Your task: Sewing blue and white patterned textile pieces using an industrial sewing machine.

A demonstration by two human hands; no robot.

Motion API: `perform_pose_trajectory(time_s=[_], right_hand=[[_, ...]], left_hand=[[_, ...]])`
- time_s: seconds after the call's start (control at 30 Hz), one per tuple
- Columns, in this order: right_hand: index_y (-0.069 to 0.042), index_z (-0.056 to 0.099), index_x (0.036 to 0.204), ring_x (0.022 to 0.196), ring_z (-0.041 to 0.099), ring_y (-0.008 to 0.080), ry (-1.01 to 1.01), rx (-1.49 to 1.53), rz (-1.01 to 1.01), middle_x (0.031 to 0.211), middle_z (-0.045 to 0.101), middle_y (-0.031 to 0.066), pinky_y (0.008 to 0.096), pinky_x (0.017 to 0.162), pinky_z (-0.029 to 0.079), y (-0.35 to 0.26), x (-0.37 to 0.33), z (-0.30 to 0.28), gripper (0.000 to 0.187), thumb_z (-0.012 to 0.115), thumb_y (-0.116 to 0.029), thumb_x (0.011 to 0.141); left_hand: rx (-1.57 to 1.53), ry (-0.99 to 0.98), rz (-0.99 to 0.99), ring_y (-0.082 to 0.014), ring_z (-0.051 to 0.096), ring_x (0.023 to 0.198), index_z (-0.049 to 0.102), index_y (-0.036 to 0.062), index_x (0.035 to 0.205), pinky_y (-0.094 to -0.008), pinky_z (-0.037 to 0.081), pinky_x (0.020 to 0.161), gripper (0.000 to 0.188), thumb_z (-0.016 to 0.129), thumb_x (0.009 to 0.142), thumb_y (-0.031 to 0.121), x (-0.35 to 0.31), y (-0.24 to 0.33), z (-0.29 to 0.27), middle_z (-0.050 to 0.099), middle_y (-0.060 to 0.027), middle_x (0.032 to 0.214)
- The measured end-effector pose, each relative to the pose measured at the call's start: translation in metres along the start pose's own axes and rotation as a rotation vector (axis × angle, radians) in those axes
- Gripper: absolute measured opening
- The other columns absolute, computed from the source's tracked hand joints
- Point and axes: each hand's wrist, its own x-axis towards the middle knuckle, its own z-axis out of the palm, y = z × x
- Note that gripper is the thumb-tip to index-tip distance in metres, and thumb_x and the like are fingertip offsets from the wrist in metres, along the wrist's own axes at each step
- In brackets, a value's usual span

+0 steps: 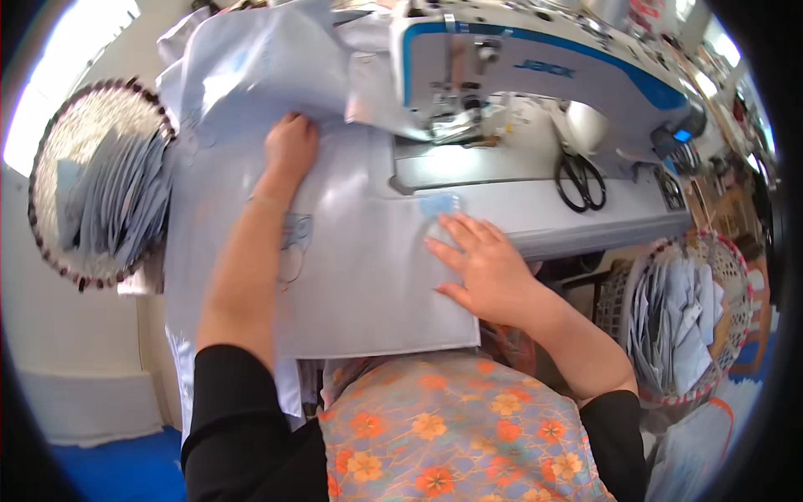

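Note:
A large pale lavender-grey fabric panel covers the left of the sewing table and hangs toward my lap. My left hand is closed on the fabric at a raised fold in its far part, its fingertips partly hidden. With fingers spread, my right hand lies flat on the panel's right side. Just beyond its fingertips is a small light-blue patch. The sewing machine, white with a blue stripe, stands at the far right, its lit needle area next to the fabric.
Black-handled scissors lie on the machine bed. At the left, a round basket holds stacked grey-blue fabric pieces. Another basket, at the lower right, holds more cut pieces. Bunched fabric rises behind my left hand.

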Motion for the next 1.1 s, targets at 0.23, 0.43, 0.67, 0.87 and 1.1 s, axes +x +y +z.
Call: perform_pose_trajectory(time_s=[0.23,0.43,0.67,0.87,1.1], right_hand=[[-0.008,0.056,0.143,0.144,0.040,0.0409,0.220,0.075,0.054,0.152,0.047,0.0224,0.0529,0.120,0.029,0.034,0.042,0.028,0.065,0.071,-0.042,0.090],[-0.005,0.069,0.122,0.122,0.061,0.0368,0.598,0.293,0.108,0.130,0.065,0.0207,0.0479,0.105,0.047,0.090,-0.048,0.002,0.040,0.075,-0.023,0.087],[-0.007,0.076,0.102,0.091,0.072,0.0329,0.929,-0.265,1.302,0.097,0.075,0.0158,0.0395,0.081,0.056,0.201,-0.414,-0.082,0.018,0.069,-0.020,0.092],[-0.009,0.077,0.103,0.093,0.072,0.0342,0.763,-0.341,1.483,0.097,0.076,0.0149,0.0440,0.082,0.056,0.243,-0.456,-0.085,0.024,0.072,-0.029,0.090],[-0.008,0.073,0.089,0.084,0.068,0.0358,0.790,-0.493,1.361,0.092,0.069,0.0133,0.0439,0.076,0.054,0.229,-0.391,-0.091,0.018,0.076,-0.025,0.085]], left_hand=[[-0.229,-0.362,0.445,-0.0425,0.056,0.127,0.065,0.0023,0.129,-0.0520,0.043,0.110,0.039,0.063,0.091,0.008,-0.056,0.186,-0.107,0.060,-0.0233,0.137],[-0.102,-0.508,0.360,-0.0417,0.036,0.147,0.047,0.0053,0.152,-0.0519,0.026,0.123,0.056,0.054,0.098,0.017,-0.081,0.151,-0.065,0.041,-0.0225,0.158],[-0.154,-0.515,0.507,-0.0419,0.035,0.148,0.045,0.0026,0.153,-0.0498,0.024,0.124,0.054,0.047,0.103,0.022,-0.057,0.123,-0.045,0.040,-0.0217,0.160],[-0.154,-0.490,0.481,-0.0418,0.036,0.147,0.047,0.0021,0.151,-0.0488,0.025,0.124,0.053,0.048,0.101,0.017,-0.061,0.119,-0.046,0.042,-0.0217,0.158],[-0.300,-0.398,0.411,-0.0394,0.051,0.137,0.061,-0.0016,0.135,-0.0458,0.038,0.116,0.042,0.057,0.093,0.003,-0.064,0.123,-0.054,0.056,-0.0201,0.146]])
